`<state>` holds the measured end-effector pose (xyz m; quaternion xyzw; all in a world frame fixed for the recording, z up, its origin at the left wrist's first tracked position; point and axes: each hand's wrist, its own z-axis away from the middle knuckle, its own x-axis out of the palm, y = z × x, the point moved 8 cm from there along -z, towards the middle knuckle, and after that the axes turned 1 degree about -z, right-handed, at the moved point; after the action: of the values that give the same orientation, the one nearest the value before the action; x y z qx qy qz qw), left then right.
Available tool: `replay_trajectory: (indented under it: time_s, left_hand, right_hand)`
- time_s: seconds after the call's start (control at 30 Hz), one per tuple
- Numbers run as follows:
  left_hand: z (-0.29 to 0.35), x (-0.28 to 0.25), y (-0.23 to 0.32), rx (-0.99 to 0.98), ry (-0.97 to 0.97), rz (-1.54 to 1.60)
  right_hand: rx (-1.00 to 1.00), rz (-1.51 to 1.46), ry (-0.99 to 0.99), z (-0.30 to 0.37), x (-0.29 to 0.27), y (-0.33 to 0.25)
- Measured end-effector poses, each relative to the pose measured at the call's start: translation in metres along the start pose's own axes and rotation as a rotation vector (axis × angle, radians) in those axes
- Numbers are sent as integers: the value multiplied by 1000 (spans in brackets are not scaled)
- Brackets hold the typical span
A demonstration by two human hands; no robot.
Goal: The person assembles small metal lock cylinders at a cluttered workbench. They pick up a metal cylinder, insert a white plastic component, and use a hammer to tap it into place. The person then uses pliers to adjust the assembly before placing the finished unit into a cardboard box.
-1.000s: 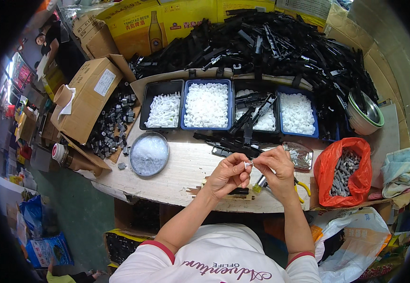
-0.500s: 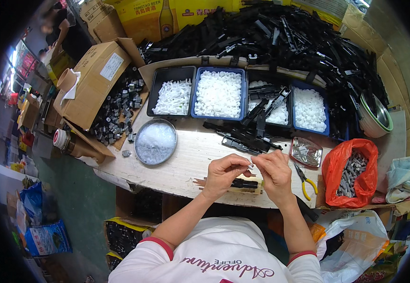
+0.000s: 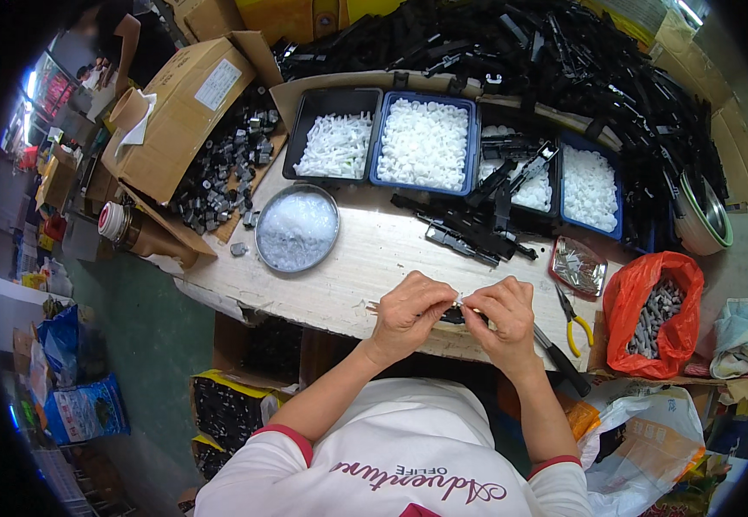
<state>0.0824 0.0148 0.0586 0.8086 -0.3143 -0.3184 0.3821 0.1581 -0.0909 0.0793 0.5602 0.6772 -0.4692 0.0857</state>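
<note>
Over the near edge of the worktable (image 3: 365, 250), my left hand (image 3: 412, 312) and my right hand (image 3: 505, 320) meet fingertip to fingertip. Both are closed in a pinch on a small white piece (image 3: 458, 304), mostly covered by the fingers. Under them a black part (image 3: 453, 316) lies on the table, largely hidden. Long black plastic-and-metal assemblies (image 3: 464, 237) lie just beyond my hands. To the right of my right hand are yellow-handled pliers (image 3: 574, 323) and a black-handled tool (image 3: 567, 370) with a metal shaft.
Beyond are bins of white parts, including a blue bin (image 3: 474, 142), and a large heap of black assemblies (image 3: 555, 60). At left stand a round dish (image 3: 332, 226) of clear material and a cardboard box (image 3: 189, 103). A red bag (image 3: 619, 323) of grey pieces sits right.
My fingertips have come closer together around the small white piece. My hands now cover more of the black part below. The whole view has shifted slightly.
</note>
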Motion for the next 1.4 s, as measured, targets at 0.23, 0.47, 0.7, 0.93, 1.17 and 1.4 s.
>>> replay_trajectory:
  time_s: [0.23, 0.47, 0.7, 0.93, 1.17, 1.4]
  left_hand:
    - [28, -4, -23, -87, -98, -291]
    - [34, 12, -31, -97, -143, -303]
    - [33, 15, -34, -110, -160, -281]
    - [25, 18, -30, -153, -188, -331]
    - [26, 25, -33, -94, -310, -431]
    - [24, 32, -27, 20, -412, -474]
  right_hand:
    - [-15, 88, -205, 17, 28, 14]
    - [-43, 140, -368, 14, 43, 13]
    - [-50, 108, -559, 4, 52, 11]
    - [56, 87, -420, 9, 22, 27]
    - [392, 444, 184, 45, -135, 77]
    - [941, 871, 14, 138, -246, 187]
